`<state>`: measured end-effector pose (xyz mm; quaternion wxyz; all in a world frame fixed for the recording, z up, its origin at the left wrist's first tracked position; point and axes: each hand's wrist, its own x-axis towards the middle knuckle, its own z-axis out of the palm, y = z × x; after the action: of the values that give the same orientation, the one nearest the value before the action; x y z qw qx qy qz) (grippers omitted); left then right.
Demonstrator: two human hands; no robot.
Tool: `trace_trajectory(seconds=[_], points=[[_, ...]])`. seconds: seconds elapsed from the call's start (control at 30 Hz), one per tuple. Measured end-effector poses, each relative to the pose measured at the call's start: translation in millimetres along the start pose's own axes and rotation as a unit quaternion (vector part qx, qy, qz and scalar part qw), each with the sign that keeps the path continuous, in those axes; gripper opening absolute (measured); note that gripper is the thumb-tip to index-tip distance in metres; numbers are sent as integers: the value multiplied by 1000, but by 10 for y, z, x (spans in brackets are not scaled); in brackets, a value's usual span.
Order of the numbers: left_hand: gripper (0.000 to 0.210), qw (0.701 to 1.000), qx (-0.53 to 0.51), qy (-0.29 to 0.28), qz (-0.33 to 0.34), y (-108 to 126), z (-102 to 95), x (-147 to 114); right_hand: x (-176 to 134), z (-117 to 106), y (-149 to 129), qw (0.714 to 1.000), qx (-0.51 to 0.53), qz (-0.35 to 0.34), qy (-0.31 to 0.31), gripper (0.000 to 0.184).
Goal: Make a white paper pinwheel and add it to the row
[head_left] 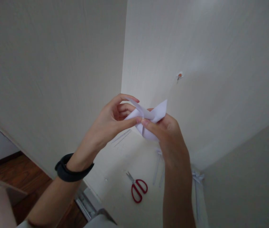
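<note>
A folded white paper pinwheel [150, 134] is raised above the white tabletop, its blades curling up to the left and right. My left hand [115, 118] is closed on it, the thumb pressing at its middle and the index finger arched over the left blade. From the other side my right hand [166, 129] grips it too, the right thumb touching the left one at the centre. The right fingers are mostly hidden behind the paper. Below the hands, scissors [137, 188] with red handles lie on the tabletop, their blades pointing away from me.
Thin sticks [122, 136] lie at the back of the tabletop [115, 190]. More pinwheel-like paper pieces on sticks [197, 177] rest to the right. Pale walls enclose the table, with a small hook [180, 76] on the right one. Wooden floor [22, 171] shows at lower left.
</note>
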<state>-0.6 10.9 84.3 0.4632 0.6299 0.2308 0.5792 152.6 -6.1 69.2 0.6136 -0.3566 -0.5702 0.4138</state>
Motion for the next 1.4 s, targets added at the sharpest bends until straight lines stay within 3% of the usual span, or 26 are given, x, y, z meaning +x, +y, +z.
trace_trajectory(seconds=[0.17,0.3,0.47,0.67,0.93,1.4], points=[[32,999,3,-4,-32,-164,-121,-23,3,31,190,999,2,45,-19,30],[31,994,0,-28,-103,-394,-215,-108,-77,7,465,997,-24,74,-17,29],[35,976,-48,-51,-205,-894,-258,-340,-304,-117,963,989,-17,147,3,26],[38,940,-91,-34,-328,-1487,-143,-657,-615,-317,1466,965,-11,258,54,28],[25,924,-77,-36,-374,-1929,-117,-780,-772,-437,1871,946,-7,310,93,29],[19,905,-28,-20,-425,-2324,-221,-914,-842,-410,2293,916,28,380,129,31]])
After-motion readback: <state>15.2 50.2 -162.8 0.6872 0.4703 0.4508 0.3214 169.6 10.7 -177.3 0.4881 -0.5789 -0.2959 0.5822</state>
